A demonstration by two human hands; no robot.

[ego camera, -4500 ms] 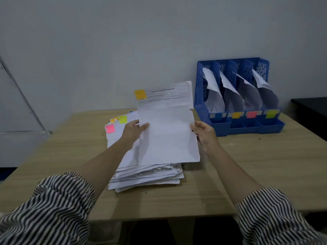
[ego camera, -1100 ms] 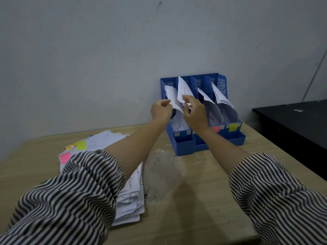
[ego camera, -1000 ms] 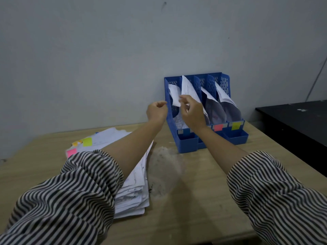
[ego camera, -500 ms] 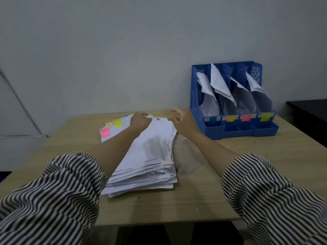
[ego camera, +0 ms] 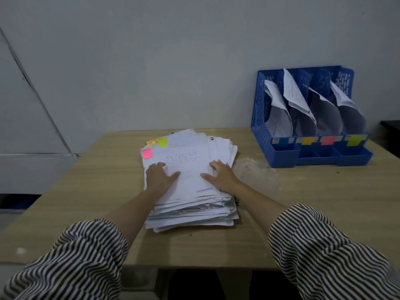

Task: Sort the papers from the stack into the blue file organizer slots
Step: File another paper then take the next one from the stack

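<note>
A thick stack of white papers (ego camera: 190, 202) lies in the middle of the wooden table (ego camera: 313, 204). Its top sheet (ego camera: 186, 159) carries typed text, a blue "APPROVED" stamp and a pink sticky note (ego camera: 147, 153); yellow and orange notes poke out behind it. My left hand (ego camera: 159, 177) rests flat on the left of the top sheet. My right hand (ego camera: 220, 173) lies on its right edge, fingers spread. The blue file organizer (ego camera: 259, 118) stands at the back right, each of its slots holding curled papers, with blue, orange, pink and yellow labels along the front.
A grey wall runs behind the table. A dusty pale patch (ego camera: 255, 169) marks the wood between stack and organizer. A dark surface (ego camera: 391, 124) shows at the far right edge. The table's near edge (ego camera: 194, 265) is just beyond my striped sleeves.
Both hands carried a sheet to the organizer, left it in the second slot, and came back to the stack. They now lie flat on the top sheet.
</note>
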